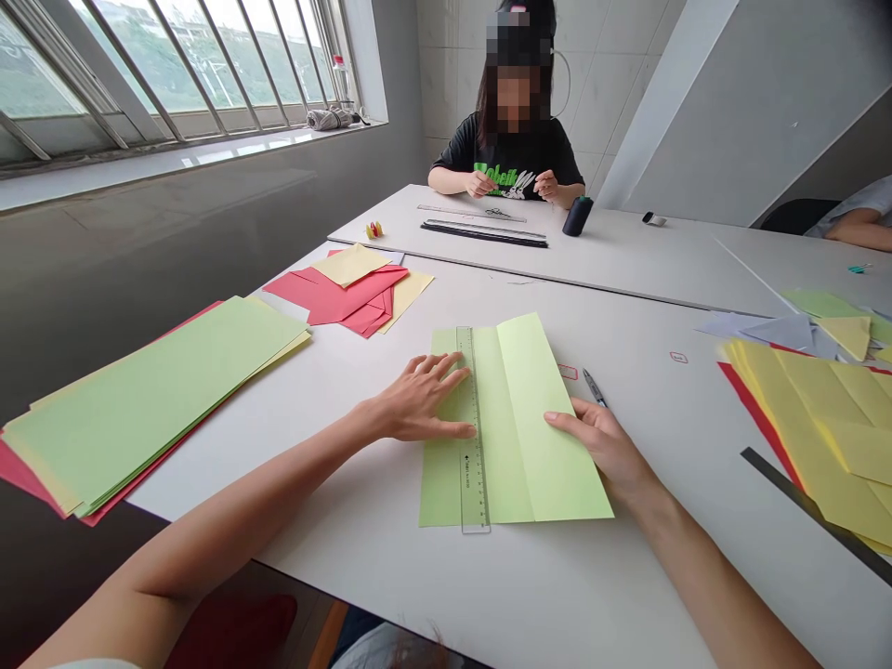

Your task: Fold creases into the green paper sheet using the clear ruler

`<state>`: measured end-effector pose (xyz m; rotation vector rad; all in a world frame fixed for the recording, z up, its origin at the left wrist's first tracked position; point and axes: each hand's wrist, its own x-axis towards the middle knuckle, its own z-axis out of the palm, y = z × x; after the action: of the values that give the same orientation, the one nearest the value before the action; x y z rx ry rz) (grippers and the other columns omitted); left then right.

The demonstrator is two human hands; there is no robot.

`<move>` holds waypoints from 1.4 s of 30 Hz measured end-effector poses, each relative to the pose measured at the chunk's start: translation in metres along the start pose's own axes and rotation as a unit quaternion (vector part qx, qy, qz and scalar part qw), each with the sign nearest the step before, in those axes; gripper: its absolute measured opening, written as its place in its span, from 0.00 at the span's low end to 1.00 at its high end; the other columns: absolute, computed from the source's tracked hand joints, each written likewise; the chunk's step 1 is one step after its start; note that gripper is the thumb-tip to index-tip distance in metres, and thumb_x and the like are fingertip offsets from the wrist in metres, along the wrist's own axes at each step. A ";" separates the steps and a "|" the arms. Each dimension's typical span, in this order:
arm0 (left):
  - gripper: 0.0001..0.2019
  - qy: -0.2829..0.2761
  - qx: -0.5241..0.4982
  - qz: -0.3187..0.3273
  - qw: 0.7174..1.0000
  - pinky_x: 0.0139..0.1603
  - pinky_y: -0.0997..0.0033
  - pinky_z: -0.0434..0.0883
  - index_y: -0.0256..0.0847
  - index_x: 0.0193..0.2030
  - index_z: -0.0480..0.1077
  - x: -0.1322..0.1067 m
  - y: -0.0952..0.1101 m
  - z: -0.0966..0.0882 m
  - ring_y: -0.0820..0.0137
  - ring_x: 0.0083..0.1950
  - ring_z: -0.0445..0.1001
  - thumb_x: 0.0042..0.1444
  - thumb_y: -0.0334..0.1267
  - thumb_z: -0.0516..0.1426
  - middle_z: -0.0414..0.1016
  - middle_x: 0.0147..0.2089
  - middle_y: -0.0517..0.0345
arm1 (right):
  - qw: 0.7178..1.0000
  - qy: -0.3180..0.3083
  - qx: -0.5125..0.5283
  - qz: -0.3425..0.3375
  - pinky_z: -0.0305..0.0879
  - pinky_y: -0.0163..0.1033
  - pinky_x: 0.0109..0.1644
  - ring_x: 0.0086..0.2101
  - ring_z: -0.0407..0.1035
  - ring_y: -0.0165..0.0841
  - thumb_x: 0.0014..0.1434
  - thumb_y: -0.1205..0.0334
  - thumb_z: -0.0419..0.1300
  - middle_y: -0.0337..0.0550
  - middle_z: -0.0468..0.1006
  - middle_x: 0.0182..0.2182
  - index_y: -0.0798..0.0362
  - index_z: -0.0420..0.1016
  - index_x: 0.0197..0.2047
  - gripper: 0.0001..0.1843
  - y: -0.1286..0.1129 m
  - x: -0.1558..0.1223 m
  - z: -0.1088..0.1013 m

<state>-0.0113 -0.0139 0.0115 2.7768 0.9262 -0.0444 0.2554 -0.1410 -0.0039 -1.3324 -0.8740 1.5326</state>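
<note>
A light green sheet of paper [512, 418] lies before me on the white table, with a crease running down it and its right part lifted. Across its left part rests a clear ruler [475, 483], lengthwise to me. My left hand [428, 400] lies flat with fingers spread, pressing on the ruler and the paper. At the right edge, my right hand [599, 437] grips the raised part of the sheet, thumb on top and the other fingers hidden underneath. A pen [595, 386] lies just beyond that hand.
Stacked green, yellow and red paper [160, 400] lies at left, with red and yellow pieces [348, 288] behind. Creased yellow sheets [822, 418] and a black strip [815, 511] are at right. Across the table sits a person [512, 139] near black strips [484, 234] and a thread spool [578, 216].
</note>
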 end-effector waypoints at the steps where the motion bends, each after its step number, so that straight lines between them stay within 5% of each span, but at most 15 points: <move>1: 0.49 -0.002 0.000 0.001 1.000 0.72 0.42 0.46 0.43 0.73 0.54 0.000 0.000 0.000 0.41 0.74 0.49 0.55 0.76 0.48 0.43 0.78 0.44 | 1.000 0.000 0.001 0.001 0.74 0.50 0.44 0.43 0.79 0.50 0.53 0.45 0.69 0.48 0.83 0.45 0.48 0.79 0.47 0.22 0.000 0.000 0.000; 20: 0.58 -0.003 0.003 0.005 1.000 0.74 0.42 0.39 0.42 0.75 0.50 0.001 -0.001 0.007 0.41 0.76 0.45 0.46 0.81 0.49 0.39 0.78 0.42 | 0.999 -0.019 -0.051 0.000 0.73 0.48 0.49 0.47 0.78 0.48 0.55 0.46 0.68 0.45 0.82 0.49 0.47 0.80 0.51 0.23 -0.009 -0.006 0.002; 29: 0.58 0.001 0.000 0.005 1.000 0.74 0.42 0.39 0.40 0.74 0.51 0.000 -0.001 0.008 0.42 0.76 0.43 0.46 0.81 0.49 0.39 0.78 0.41 | 0.999 -0.032 0.013 0.011 0.74 0.47 0.45 0.45 0.78 0.48 0.56 0.46 0.66 0.47 0.83 0.47 0.47 0.80 0.50 0.22 -0.016 -0.010 0.016; 33: 0.58 -0.003 -0.004 0.001 1.000 0.74 0.41 0.39 0.42 0.74 0.51 -0.001 -0.002 0.008 0.42 0.77 0.42 0.46 0.81 0.50 0.38 0.78 0.43 | 1.000 -0.019 0.001 0.018 0.74 0.47 0.46 0.45 0.78 0.49 0.57 0.40 0.62 0.45 0.83 0.45 0.44 0.79 0.51 0.24 -0.017 -0.009 0.025; 38: 0.57 -0.006 -0.010 0.004 1.000 0.74 0.42 0.39 0.42 0.75 0.50 -0.001 -0.002 0.008 0.42 0.77 0.41 0.47 0.80 0.51 0.38 0.78 0.43 | 1.000 -0.005 -0.018 0.012 0.73 0.48 0.44 0.44 0.78 0.48 0.59 0.25 0.46 0.45 0.84 0.42 0.44 0.76 0.55 0.38 -0.013 0.002 0.024; 42: 0.55 -0.014 -0.011 0.000 1.000 0.74 0.41 0.40 0.41 0.75 0.50 -0.001 -0.002 0.004 0.43 0.77 0.42 0.50 0.79 0.49 0.38 0.78 0.43 | 1.000 -0.009 -0.001 0.001 0.72 0.49 0.45 0.45 0.77 0.49 0.59 0.26 0.46 0.45 0.84 0.41 0.45 0.77 0.52 0.37 -0.019 0.012 0.022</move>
<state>-0.0131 -0.0141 0.0074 2.7491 0.9157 -0.0729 0.2364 -0.1222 0.0131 -1.3236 -0.8868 1.5475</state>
